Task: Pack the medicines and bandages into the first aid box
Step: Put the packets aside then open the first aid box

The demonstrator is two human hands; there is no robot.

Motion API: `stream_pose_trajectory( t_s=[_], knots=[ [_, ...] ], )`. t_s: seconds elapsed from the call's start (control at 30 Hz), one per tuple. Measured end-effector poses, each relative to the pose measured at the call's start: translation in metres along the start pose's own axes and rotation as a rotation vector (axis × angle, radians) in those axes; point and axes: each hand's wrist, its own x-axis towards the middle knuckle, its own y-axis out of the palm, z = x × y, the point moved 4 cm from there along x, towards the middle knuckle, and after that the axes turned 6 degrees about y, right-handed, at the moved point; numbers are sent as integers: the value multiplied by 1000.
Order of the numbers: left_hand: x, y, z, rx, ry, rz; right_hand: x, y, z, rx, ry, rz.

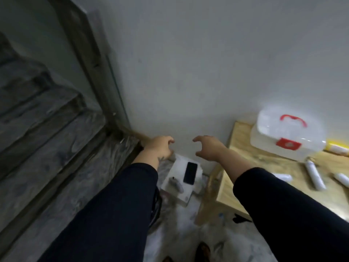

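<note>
While my left hand (160, 146) and right hand (209, 148) hang spread and empty before the wall, the first aid box (287, 137) sits shut near the counter (264, 167) edge.

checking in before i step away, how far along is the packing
Nothing looks packed: the first aid box sits closed on the wooden table. Both the left hand and right hand are open and empty, away from the table. Still to pack: the white rolls lying loose on the table.

A home stairwell corner: marble stairs (43, 103), plaster wall (188, 63), small wooden table (245, 167).
</note>
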Motion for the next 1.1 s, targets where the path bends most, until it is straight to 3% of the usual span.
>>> stream_pose_trajectory(
  t_s=[0.23, 0.5, 0.93, 1.1],
  knots=[
    [40, 11, -148, 168, 313, 28, -69, -69, -117, 62, 199, -234],
    [66, 69, -276, 290, 622, -33, -106, -83, -238, 11, 390, -356],
    [135, 123, -306, 400, 643, -150, -36, -53, -287, -293, 186, -512],
    [137, 132, -303, 421, 649, -237, -29, -41, -291, -392, 200, -531]
  ],
)
